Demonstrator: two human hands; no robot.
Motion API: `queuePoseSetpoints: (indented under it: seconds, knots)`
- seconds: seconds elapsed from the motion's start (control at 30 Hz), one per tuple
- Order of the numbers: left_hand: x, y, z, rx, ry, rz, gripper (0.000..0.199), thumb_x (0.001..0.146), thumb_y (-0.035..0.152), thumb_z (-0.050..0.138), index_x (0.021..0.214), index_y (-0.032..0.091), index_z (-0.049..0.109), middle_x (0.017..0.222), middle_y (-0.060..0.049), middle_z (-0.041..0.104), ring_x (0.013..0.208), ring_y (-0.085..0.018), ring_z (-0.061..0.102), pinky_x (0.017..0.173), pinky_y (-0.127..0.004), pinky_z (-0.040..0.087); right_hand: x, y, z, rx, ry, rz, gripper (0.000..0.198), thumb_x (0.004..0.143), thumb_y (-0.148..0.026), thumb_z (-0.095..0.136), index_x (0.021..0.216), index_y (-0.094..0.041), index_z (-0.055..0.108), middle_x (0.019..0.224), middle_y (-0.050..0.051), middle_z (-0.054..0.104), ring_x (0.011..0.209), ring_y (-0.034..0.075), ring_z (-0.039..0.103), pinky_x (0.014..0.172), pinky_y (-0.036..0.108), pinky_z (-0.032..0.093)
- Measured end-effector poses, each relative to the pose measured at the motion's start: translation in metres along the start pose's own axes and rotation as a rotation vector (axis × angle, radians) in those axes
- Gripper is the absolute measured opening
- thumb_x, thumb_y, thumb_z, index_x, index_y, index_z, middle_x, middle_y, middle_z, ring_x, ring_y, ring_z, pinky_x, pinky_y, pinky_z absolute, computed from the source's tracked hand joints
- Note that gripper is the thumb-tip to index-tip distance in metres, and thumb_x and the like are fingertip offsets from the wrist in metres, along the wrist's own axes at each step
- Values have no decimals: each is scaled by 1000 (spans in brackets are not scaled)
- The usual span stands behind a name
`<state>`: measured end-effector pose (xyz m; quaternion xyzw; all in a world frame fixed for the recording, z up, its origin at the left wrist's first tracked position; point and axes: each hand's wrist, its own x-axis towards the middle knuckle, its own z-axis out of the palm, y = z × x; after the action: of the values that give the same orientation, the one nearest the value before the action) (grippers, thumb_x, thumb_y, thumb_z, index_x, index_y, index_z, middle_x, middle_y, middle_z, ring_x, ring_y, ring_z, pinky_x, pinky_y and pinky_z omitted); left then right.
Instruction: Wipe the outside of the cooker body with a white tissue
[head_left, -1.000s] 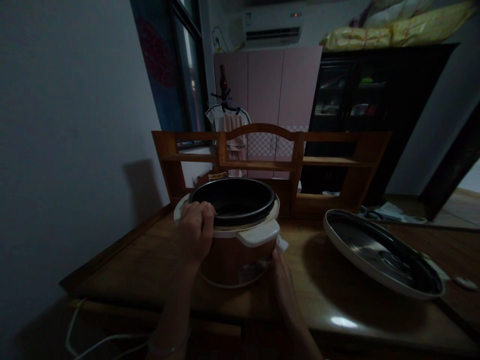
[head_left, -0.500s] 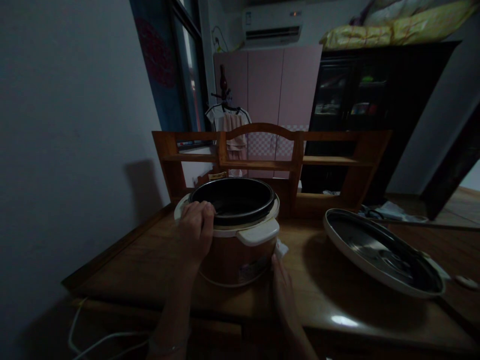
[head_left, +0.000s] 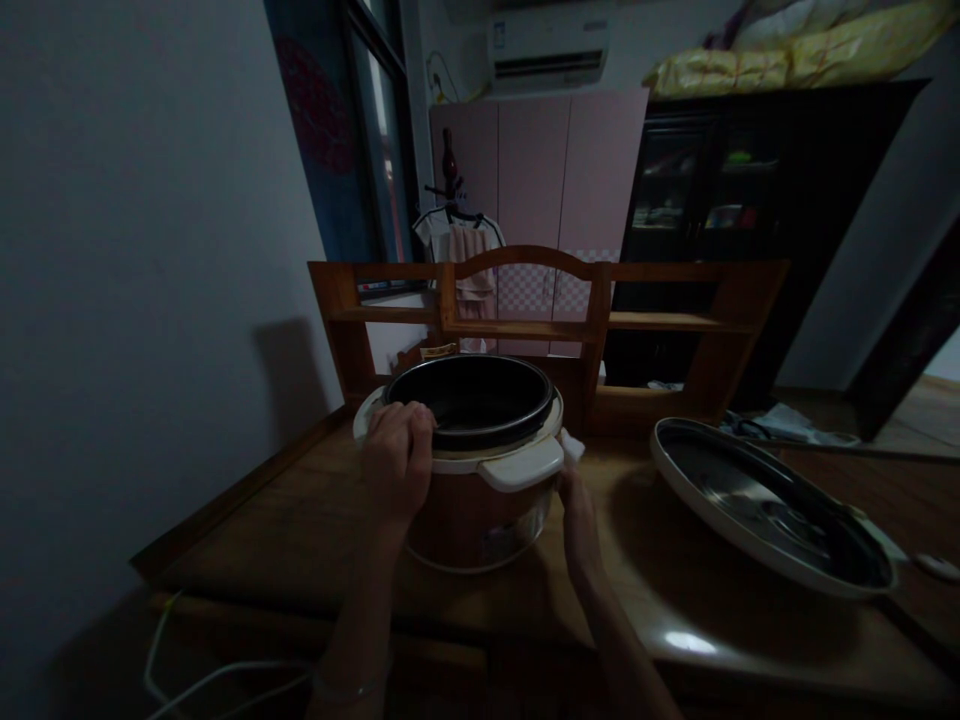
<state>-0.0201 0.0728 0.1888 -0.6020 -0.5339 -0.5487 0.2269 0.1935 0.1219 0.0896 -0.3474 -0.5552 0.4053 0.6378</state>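
Observation:
An electric cooker (head_left: 472, 520) with a brown body and white handles stands on the wooden desk, its lid off. Inside sits a black inner pot (head_left: 472, 385), its rim standing above the cooker's edge. My left hand (head_left: 397, 455) is closed over the near left edge, fingers curled onto the rim. At the cooker's right side, beside the front handle (head_left: 525, 465), my right hand (head_left: 576, 505) presses a white tissue or cloth (head_left: 572, 447) to the body. Its fingertips are partly hidden behind the cooker.
The cooker's large round lid (head_left: 772, 510) lies inner side up on the right of the desk (head_left: 300, 530). A low wooden shelf rack (head_left: 525, 328) borders the desk's back. The wall (head_left: 150, 250) rises on the left, and a white cable (head_left: 225, 668) hangs at the front left.
My right hand has moved up along the cooker's right side with the white tissue or cloth. My left hand keeps its hold on the rim.

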Motion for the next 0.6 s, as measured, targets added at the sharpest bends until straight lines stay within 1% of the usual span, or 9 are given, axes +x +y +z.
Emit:
queuePoseSetpoints:
  seconds: [0.13,0.23,0.33,0.4,0.53,0.6]
  knots:
    - [0,-2,1,1,-14,10,33,100,27,31,71,22,47,71,0,52,75,-17,50,80,-36,37,29,-10,-3,71,-50,-16,52,93,-52,47,137,-26,56,140,2,58,131,28,50,109,44,39]
    - [0,-2,1,1,3,10,33,100,27,32,72,22,48,70,0,52,75,-17,50,79,-35,37,33,-12,-5,100,-79,-29,50,91,-51,49,134,-26,58,138,2,60,132,27,50,111,42,37]
    - [0,-3,1,2,10,14,32,100,27,32,73,23,49,71,-1,53,75,-18,50,78,-35,37,28,-9,-6,103,-83,-8,48,91,-52,49,130,-27,61,137,1,60,133,26,47,113,41,34]
    - [0,-3,1,7,4,22,31,99,26,33,73,23,49,71,-1,53,75,-18,51,78,-35,37,22,-5,-7,99,-72,28,47,91,-54,50,128,-27,63,136,1,62,133,27,48,112,41,34]
    - [0,-3,0,8,-15,25,31,99,27,32,72,23,48,71,-1,53,75,-18,50,78,-35,37,1,5,-7,85,-41,112,49,91,-59,49,122,-25,66,131,4,64,129,29,51,110,44,36]
    - [0,-3,0,14,-18,20,32,100,28,32,73,23,48,72,-1,53,76,-18,51,80,-35,38,-12,7,-7,93,-36,160,50,92,-60,47,125,-26,64,134,4,63,131,28,50,111,44,36]
